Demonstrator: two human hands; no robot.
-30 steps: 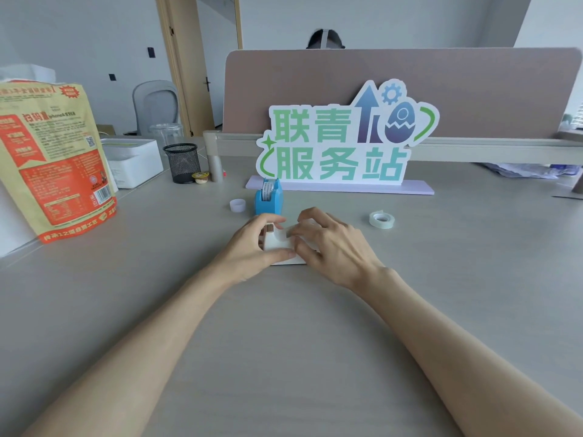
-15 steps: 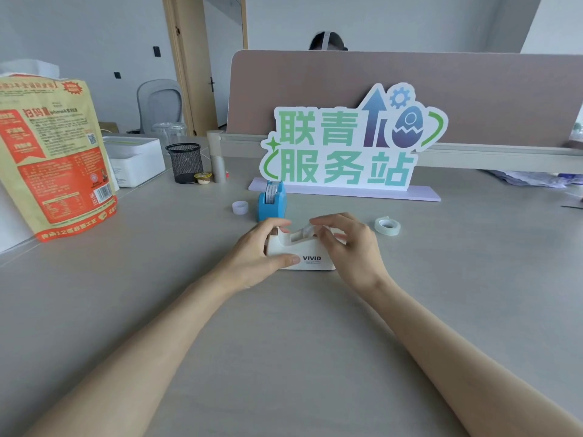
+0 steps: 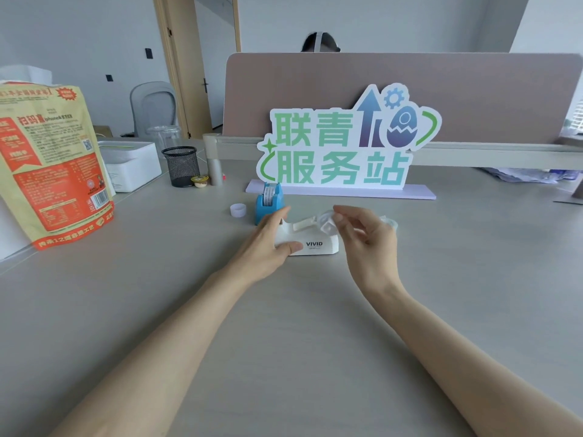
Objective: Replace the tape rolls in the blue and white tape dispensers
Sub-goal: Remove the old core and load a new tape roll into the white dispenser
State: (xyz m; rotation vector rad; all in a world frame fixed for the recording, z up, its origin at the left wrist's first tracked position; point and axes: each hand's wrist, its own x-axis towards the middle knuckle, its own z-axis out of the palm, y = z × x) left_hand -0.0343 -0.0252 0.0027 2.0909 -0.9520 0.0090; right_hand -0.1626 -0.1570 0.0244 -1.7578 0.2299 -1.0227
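The worktop (image 3: 157,310) carries everything, and I go from the biggest thing down. The sign (image 3: 344,146) stands at the far edge against the divider, out of my way; its green characters read 联青服务站. The pouch (image 3: 53,165) stands upright at the left edge, orange and cream, with a barcode, a QR code and small print I cannot make out beyond 扫码. The white dispenser (image 3: 315,242) sits near the middle, side on to me, so its black "VIVID" faces me and the roll bay opens upward. My left hand (image 3: 268,244) clamps its cutter end, thumb on the near wall, I judge to pin the base while the other hand works. My right hand (image 3: 366,238) hovers over the bay, its grip narrow, pinching a clear hub or spent core (image 3: 326,223); blur stops me saying which. The blue dispenser (image 3: 268,203) stands just behind the white one, a roll showing in it, so I take it as done. The spare roll (image 3: 391,223) lies just behind my right hand, within easy reach. A small clear ring (image 3: 238,210) lies left of the blue dispenser, probably its old core.
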